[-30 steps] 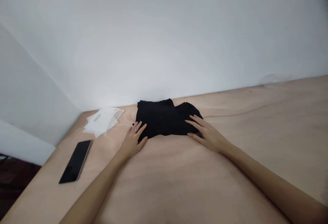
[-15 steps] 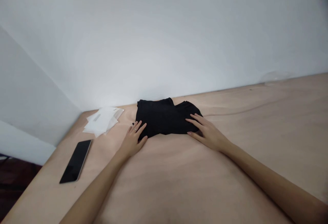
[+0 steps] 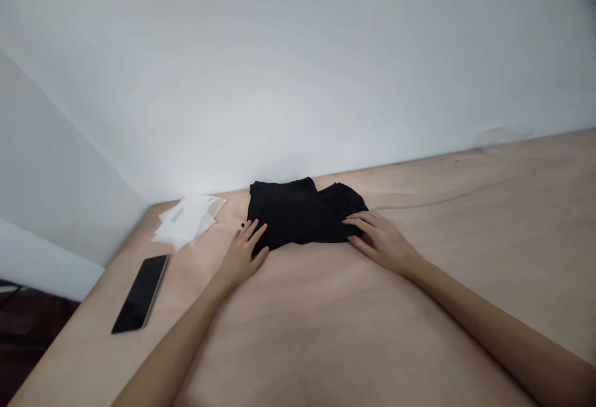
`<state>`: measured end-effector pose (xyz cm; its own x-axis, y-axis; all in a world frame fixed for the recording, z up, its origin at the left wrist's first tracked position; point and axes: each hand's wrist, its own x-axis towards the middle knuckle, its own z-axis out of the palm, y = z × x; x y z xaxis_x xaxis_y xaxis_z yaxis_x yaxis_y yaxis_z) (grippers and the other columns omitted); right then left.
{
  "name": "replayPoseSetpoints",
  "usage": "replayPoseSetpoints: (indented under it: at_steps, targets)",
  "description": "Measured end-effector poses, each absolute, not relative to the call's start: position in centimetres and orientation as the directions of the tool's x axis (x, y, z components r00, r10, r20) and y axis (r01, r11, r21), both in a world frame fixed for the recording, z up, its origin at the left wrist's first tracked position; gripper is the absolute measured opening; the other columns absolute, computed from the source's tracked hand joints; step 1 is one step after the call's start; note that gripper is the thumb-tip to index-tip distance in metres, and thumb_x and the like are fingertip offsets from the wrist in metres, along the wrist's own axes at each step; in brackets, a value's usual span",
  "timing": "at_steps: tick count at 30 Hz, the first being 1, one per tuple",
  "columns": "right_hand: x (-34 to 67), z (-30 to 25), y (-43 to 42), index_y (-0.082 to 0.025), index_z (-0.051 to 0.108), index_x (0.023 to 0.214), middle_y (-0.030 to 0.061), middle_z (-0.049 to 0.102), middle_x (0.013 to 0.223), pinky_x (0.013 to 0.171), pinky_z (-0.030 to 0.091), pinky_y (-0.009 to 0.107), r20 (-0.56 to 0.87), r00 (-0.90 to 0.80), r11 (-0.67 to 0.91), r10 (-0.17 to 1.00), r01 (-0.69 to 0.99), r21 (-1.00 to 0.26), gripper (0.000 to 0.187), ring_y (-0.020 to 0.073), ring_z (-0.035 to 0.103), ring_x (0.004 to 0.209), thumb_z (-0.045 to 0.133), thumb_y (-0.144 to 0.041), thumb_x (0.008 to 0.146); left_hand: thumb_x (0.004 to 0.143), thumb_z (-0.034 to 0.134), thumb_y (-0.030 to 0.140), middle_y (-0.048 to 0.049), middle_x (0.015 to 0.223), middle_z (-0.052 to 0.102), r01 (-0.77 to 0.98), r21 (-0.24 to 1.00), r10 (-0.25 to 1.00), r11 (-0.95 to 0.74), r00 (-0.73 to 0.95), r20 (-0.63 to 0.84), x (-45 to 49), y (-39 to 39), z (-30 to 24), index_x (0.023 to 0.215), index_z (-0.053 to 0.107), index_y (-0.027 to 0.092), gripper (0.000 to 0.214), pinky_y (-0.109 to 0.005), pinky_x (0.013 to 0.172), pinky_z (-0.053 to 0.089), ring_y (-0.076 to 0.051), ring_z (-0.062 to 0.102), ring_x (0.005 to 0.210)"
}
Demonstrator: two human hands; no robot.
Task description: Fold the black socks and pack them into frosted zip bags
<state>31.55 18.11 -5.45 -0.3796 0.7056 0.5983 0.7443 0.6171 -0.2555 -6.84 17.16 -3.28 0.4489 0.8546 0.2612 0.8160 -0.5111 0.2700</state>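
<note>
A folded black garment (image 3: 298, 213) lies on the wooden table (image 3: 354, 326) near the white back wall. My left hand (image 3: 243, 255) rests flat at the garment's near left corner, fingers stretched out, fingertips on the cloth, a ring on one finger. My right hand (image 3: 382, 241) lies flat at the garment's near right corner, fingers spread, tips touching the dark fabric. Neither hand grips anything.
A black phone (image 3: 140, 293) lies face up near the table's left edge. A small pile of white paper sheets (image 3: 186, 219) sits at the back left corner. White walls meet behind it. Beyond the left edge the floor is dark.
My right hand has slid a little to the right and toward me along the garment's edge. The left hand has stayed in place.
</note>
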Motion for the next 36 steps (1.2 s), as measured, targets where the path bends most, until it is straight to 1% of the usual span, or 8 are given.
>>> replayPoseSetpoints:
  at_steps: [7, 12, 16, 20, 22, 26, 31, 36]
  targets:
    - [31.4, -5.5, 18.3, -0.023, 0.066, 0.118, 0.0135, 0.069, 0.116, 0.092, 0.054, 0.049, 0.574, -0.404, 0.629, 0.712, 0.731, -0.266, 0.026, 0.0313, 0.066, 0.107, 0.053, -0.032, 0.098, 0.102, 0.050, 0.039, -0.0141, 0.164, 0.037, 0.816, 0.275, 0.856, -0.508, 0.445, 0.261, -6.8, 17.0, -3.2, 0.156, 0.041, 0.023, 0.057, -0.056, 0.122, 0.028, -0.032, 0.028, 0.154]
    - [31.3, -5.0, 17.9, -0.023, 0.066, 0.117, 0.0137, 0.069, 0.117, 0.092, 0.053, 0.051, 0.616, -0.365, 0.620, 0.698, 0.739, -0.264, 0.026, 0.0323, 0.065, 0.107, 0.054, -0.034, 0.097, 0.101, 0.053, 0.039, -0.0133, 0.161, 0.042, 0.806, 0.288, 0.848, -0.517, 0.437, 0.300, -6.8, 17.0, -3.2, 0.154, 0.045, 0.024, 0.055, -0.056, 0.121, 0.032, -0.032, 0.033, 0.152]
    - [31.5, -4.7, 17.7, -0.025, 0.067, 0.108, 0.0127, 0.069, 0.116, 0.094, 0.051, 0.052, 0.663, -0.305, 0.602, 0.684, 0.750, -0.275, 0.019, 0.0323, 0.064, 0.107, 0.054, -0.033, 0.097, 0.101, 0.051, 0.035, -0.0139, 0.153, 0.053, 0.797, 0.309, 0.838, -0.519, 0.403, 0.368, -6.9, 17.1, -3.2, 0.143, 0.057, 0.021, 0.045, -0.054, 0.118, 0.040, -0.031, 0.045, 0.145]
    - [31.5, -4.6, 17.6, -0.027, 0.068, 0.102, 0.0105, 0.072, 0.108, 0.092, 0.051, 0.053, 0.680, -0.267, 0.591, 0.683, 0.749, -0.300, 0.019, 0.0320, 0.065, 0.104, 0.052, -0.034, 0.097, 0.104, 0.045, 0.031, -0.0103, 0.136, 0.066, 0.792, 0.335, 0.828, -0.510, 0.348, 0.439, -7.0, 17.0, -3.1, 0.130, 0.068, 0.024, 0.035, -0.053, 0.114, 0.045, -0.028, 0.058, 0.131]
    - [31.5, -4.5, 17.6, -0.027, 0.069, 0.104, 0.0106, 0.072, 0.109, 0.092, 0.052, 0.053, 0.680, -0.261, 0.592, 0.685, 0.744, -0.310, 0.019, 0.0325, 0.065, 0.104, 0.053, -0.036, 0.096, 0.102, 0.048, 0.031, -0.0105, 0.132, 0.067, 0.789, 0.344, 0.824, -0.509, 0.330, 0.461, -7.0, 16.8, -2.9, 0.128, 0.069, 0.024, 0.033, -0.052, 0.112, 0.047, -0.028, 0.060, 0.128]
    - [31.4, -4.4, 17.5, -0.027, 0.070, 0.103, 0.0102, 0.072, 0.113, 0.094, 0.053, 0.053, 0.686, -0.277, 0.618, 0.673, 0.720, -0.316, 0.018, 0.0314, 0.066, 0.106, 0.058, -0.037, 0.095, 0.097, 0.057, 0.032, -0.0121, 0.131, 0.067, 0.769, 0.358, 0.810, -0.529, 0.332, 0.484, -7.0, 16.6, -2.8, 0.125, 0.071, 0.022, 0.033, -0.052, 0.111, 0.048, -0.029, 0.061, 0.124]
    - [31.4, -4.1, 17.5, -0.027, 0.073, 0.095, 0.0092, 0.074, 0.106, 0.092, 0.055, 0.053, 0.722, -0.220, 0.618, 0.656, 0.705, -0.347, 0.019, 0.0296, 0.067, 0.102, 0.055, -0.036, 0.097, 0.101, 0.050, 0.029, -0.0097, 0.122, 0.072, 0.742, 0.412, 0.807, -0.530, 0.291, 0.514, -7.1, 16.8, -2.6, 0.116, 0.075, 0.023, 0.030, -0.048, 0.107, 0.051, -0.026, 0.065, 0.118]
    - [31.7, -2.8, 17.6, -0.029, 0.075, 0.090, 0.0061, 0.077, 0.093, 0.088, 0.059, 0.052, 0.711, -0.190, 0.613, 0.677, 0.681, -0.401, 0.022, 0.0288, 0.071, 0.094, 0.056, -0.039, 0.097, 0.103, 0.047, 0.033, -0.0090, 0.115, 0.076, 0.713, 0.486, 0.816, -0.505, 0.211, 0.538, -7.3, 17.2, -1.4, 0.110, 0.077, 0.022, 0.032, -0.044, 0.101, 0.055, -0.025, 0.069, 0.111]
